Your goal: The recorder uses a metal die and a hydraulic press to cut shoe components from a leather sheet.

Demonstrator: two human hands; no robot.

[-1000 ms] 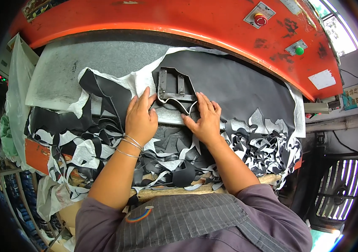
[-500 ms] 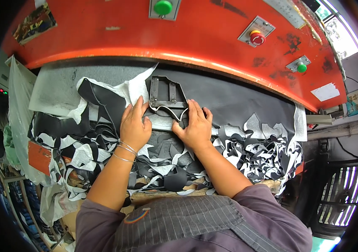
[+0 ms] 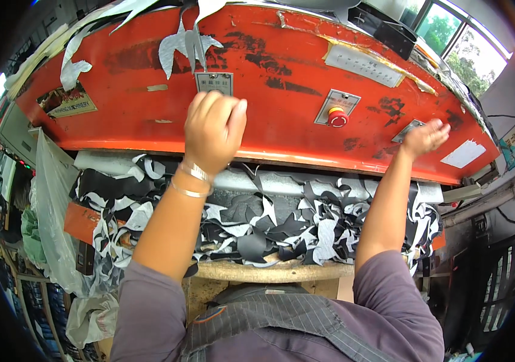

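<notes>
Both of my hands are raised against the front of a red press beam [image 3: 269, 130]. With its fingers curled in, my left hand [image 3: 215, 131] covers the lower part of a small metal plate [image 3: 215, 79]; the green button there is hidden behind it. Farther right, my right hand [image 3: 425, 140] lies over another button plate [image 3: 403, 133], fingers stretched out, and its green button is covered too. Between them, a red push button with a yellow collar [image 3: 337, 117] shows on the beam. No cutting die is visible now.
Black and white sheet offcuts [image 3: 269, 232] heap along the press's near side, below a pale board edge [image 3: 239, 181]. A wooden ledge [image 3: 269, 271] borders them. Clear plastic sheeting [image 3: 55, 205] hangs at left. Offcuts [image 3: 182, 48] drape over the beam's top.
Both hands have left the metal cutting die and risen to the beam, the right one far to the right. The die and black sheet have gone out of sight under the beam; the view has tilted upward.
</notes>
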